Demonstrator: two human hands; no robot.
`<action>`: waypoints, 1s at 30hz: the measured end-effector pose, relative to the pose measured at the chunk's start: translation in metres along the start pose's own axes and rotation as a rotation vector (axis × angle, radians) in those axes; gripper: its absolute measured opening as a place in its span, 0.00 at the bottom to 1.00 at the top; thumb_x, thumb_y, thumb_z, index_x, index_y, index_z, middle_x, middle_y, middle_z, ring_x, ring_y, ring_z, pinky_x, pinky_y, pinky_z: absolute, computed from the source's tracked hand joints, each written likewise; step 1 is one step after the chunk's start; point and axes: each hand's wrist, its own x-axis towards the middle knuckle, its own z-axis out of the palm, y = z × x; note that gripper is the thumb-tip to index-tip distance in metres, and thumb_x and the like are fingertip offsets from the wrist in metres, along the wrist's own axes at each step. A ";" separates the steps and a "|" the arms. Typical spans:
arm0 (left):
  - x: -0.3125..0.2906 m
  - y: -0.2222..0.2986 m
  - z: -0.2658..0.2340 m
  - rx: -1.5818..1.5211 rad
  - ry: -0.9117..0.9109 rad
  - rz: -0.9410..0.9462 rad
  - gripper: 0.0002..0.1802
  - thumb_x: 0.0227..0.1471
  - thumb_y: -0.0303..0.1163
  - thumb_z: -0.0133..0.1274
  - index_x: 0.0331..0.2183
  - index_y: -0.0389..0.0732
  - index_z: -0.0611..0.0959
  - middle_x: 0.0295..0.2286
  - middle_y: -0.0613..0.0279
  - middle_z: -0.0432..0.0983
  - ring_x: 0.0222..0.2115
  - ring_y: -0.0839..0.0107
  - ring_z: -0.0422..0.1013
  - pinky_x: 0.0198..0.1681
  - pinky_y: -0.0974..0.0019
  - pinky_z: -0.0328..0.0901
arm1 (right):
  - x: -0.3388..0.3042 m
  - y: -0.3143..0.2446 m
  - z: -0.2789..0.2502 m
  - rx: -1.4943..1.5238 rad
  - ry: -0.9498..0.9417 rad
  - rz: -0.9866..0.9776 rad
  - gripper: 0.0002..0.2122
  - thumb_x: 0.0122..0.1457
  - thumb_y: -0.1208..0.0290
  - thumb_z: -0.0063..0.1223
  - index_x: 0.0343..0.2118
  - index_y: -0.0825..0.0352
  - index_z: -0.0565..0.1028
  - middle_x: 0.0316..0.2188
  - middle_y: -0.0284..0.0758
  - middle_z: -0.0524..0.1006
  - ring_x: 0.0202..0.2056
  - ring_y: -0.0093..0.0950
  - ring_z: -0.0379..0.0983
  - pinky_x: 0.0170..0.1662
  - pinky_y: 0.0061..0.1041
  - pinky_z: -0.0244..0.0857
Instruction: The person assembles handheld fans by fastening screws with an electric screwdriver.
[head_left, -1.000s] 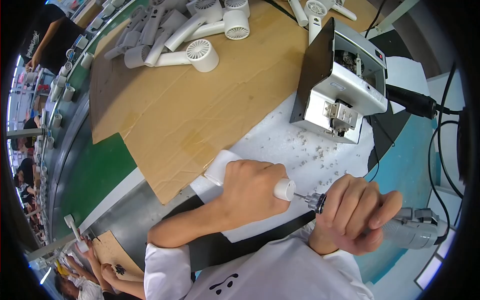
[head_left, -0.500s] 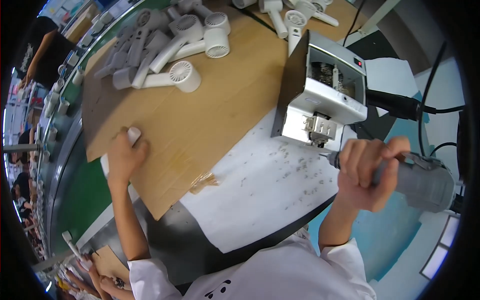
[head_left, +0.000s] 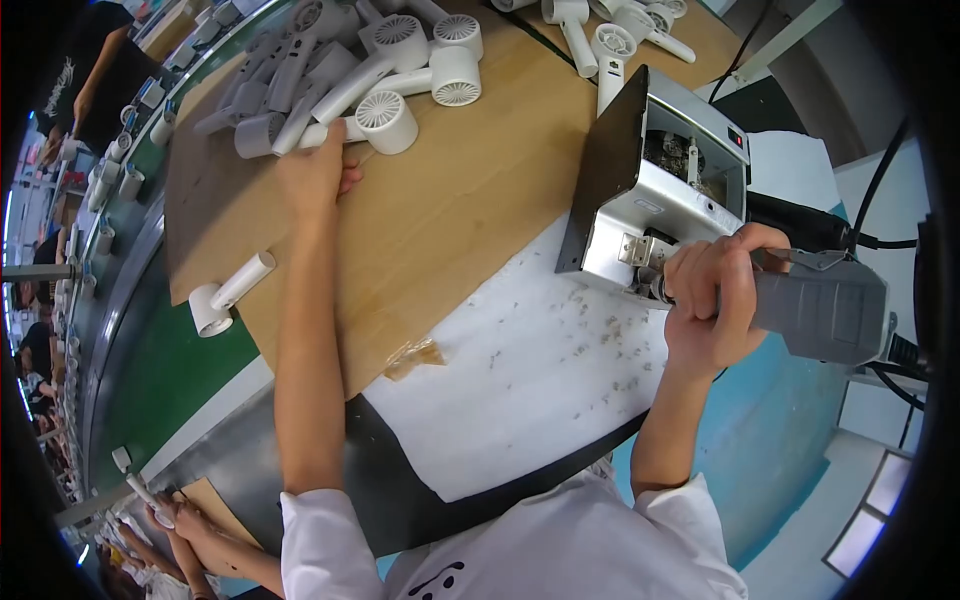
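Note:
My left hand (head_left: 318, 178) reaches to the near side of the pile and closes round the handle of a white handheld fan (head_left: 388, 122), its round grille facing up. My right hand (head_left: 715, 290) is wrapped round a grey electric screwdriver (head_left: 820, 303), held level. The screwdriver's front end meets the metal outlet of a silver screw feeder (head_left: 668, 212); its tip is hidden there. Another white fan (head_left: 240, 283) lies by the cardboard's left edge, with nobody's hand on it.
Several white fans (head_left: 345, 85) are heaped on the brown cardboard (head_left: 480, 190). Small screws lie scattered over a white sheet (head_left: 520, 385) before the feeder. A green conveyor (head_left: 160, 385) runs along the left. Co-workers' hands (head_left: 175, 520) work at lower left. Black cables hang at right.
My left hand has let go of the fan at the cardboard's left edge and moved away to another fan's handle. The right hand has brought the screwdriver to the feeder's outlet.

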 end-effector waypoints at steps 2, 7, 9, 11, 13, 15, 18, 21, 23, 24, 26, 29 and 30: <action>0.004 -0.003 0.008 -0.212 0.020 -0.027 0.21 0.49 0.40 0.60 0.23 0.27 0.80 0.19 0.54 0.77 0.15 0.69 0.74 0.18 0.69 0.68 | 0.001 -0.003 0.009 -0.064 0.093 0.063 0.05 0.61 0.77 0.40 0.38 0.70 0.63 0.10 0.25 0.56 0.11 0.15 0.49 0.16 0.21 0.47; 0.024 -0.002 0.027 -0.571 0.162 -0.142 0.17 0.48 0.30 0.60 0.35 0.26 0.76 0.32 0.50 0.77 0.27 0.64 0.77 0.25 0.65 0.73 | -0.001 -0.001 0.025 -0.355 0.210 0.033 0.08 0.59 0.76 0.48 0.39 0.71 0.65 0.11 0.25 0.59 0.11 0.15 0.50 0.16 0.19 0.47; 0.035 -0.005 0.032 -0.719 0.208 -0.262 0.21 0.48 0.35 0.61 0.40 0.31 0.76 0.35 0.47 0.76 0.35 0.59 0.77 0.40 0.59 0.75 | 0.002 -0.009 0.028 -0.272 0.177 0.254 0.10 0.57 0.75 0.52 0.40 0.70 0.66 0.10 0.25 0.60 0.10 0.15 0.50 0.15 0.19 0.47; 0.043 -0.012 0.020 -0.819 0.083 -0.265 0.22 0.49 0.35 0.59 0.43 0.34 0.73 0.40 0.49 0.72 0.41 0.58 0.73 0.45 0.56 0.72 | -0.007 -0.011 0.022 -0.141 0.264 0.335 0.09 0.56 0.75 0.52 0.38 0.69 0.66 0.09 0.24 0.57 0.09 0.14 0.48 0.15 0.19 0.46; 0.049 -0.012 0.009 -0.918 -0.036 -0.265 0.23 0.50 0.35 0.57 0.46 0.37 0.71 0.45 0.50 0.69 0.48 0.57 0.69 0.49 0.54 0.69 | -0.028 -0.017 0.009 0.024 0.282 0.414 0.06 0.57 0.76 0.48 0.37 0.67 0.66 0.09 0.22 0.53 0.08 0.14 0.46 0.14 0.20 0.45; 0.048 -0.009 0.001 -1.168 0.024 -0.235 0.22 0.51 0.38 0.56 0.46 0.39 0.72 0.45 0.54 0.68 0.44 0.57 0.69 0.50 0.53 0.67 | -0.036 -0.024 0.002 0.063 0.200 0.370 0.05 0.60 0.75 0.43 0.37 0.66 0.64 0.09 0.22 0.51 0.08 0.14 0.44 0.14 0.19 0.45; 0.037 -0.007 -0.017 -1.246 -0.024 -0.171 0.12 0.55 0.36 0.53 0.37 0.40 0.71 0.32 0.60 0.68 0.32 0.64 0.68 0.47 0.56 0.67 | -0.042 -0.031 -0.009 0.191 0.017 0.310 0.06 0.63 0.71 0.37 0.40 0.66 0.61 0.08 0.22 0.52 0.07 0.14 0.45 0.13 0.20 0.46; -0.011 0.003 -0.020 -1.165 -0.223 0.066 0.11 0.58 0.34 0.51 0.28 0.41 0.68 0.20 0.64 0.62 0.23 0.69 0.63 0.37 0.61 0.66 | -0.044 -0.035 -0.014 0.170 0.014 0.291 0.06 0.64 0.70 0.37 0.40 0.66 0.61 0.08 0.22 0.52 0.07 0.15 0.46 0.13 0.20 0.47; -0.068 0.009 -0.030 -0.898 -0.284 0.207 0.12 0.57 0.33 0.51 0.24 0.41 0.69 0.17 0.66 0.63 0.20 0.71 0.63 0.31 0.64 0.64 | -0.037 -0.040 -0.016 0.186 0.008 0.295 0.07 0.65 0.69 0.37 0.41 0.66 0.61 0.08 0.22 0.53 0.07 0.15 0.46 0.13 0.20 0.47; -0.095 0.005 -0.036 -0.758 -0.346 0.270 0.14 0.56 0.32 0.52 0.21 0.42 0.69 0.15 0.66 0.63 0.18 0.71 0.63 0.27 0.65 0.63 | -0.035 -0.042 -0.014 0.299 -0.084 0.227 0.07 0.65 0.69 0.37 0.41 0.65 0.61 0.08 0.22 0.54 0.07 0.15 0.47 0.13 0.20 0.47; -0.165 0.016 -0.036 -0.533 -0.459 0.417 0.17 0.51 0.31 0.56 0.16 0.43 0.69 0.12 0.67 0.63 0.14 0.75 0.63 0.19 0.69 0.59 | -0.028 -0.053 -0.003 0.458 -0.208 0.117 0.06 0.65 0.69 0.36 0.41 0.65 0.61 0.07 0.22 0.57 0.06 0.15 0.50 0.13 0.19 0.49; -0.201 0.023 -0.028 0.152 -0.501 1.069 0.18 0.38 0.30 0.62 0.12 0.42 0.68 0.10 0.63 0.63 0.09 0.66 0.63 0.13 0.66 0.56 | -0.024 -0.071 0.010 0.480 -0.117 0.060 0.09 0.63 0.66 0.47 0.36 0.60 0.59 0.08 0.25 0.61 0.08 0.19 0.58 0.14 0.22 0.57; -0.209 0.023 -0.023 0.153 -0.504 1.066 0.18 0.38 0.30 0.62 0.12 0.42 0.68 0.10 0.63 0.63 0.09 0.66 0.63 0.13 0.66 0.56 | -0.024 -0.074 0.014 0.478 -0.115 0.063 0.09 0.63 0.66 0.47 0.36 0.60 0.59 0.08 0.25 0.61 0.08 0.19 0.58 0.14 0.22 0.57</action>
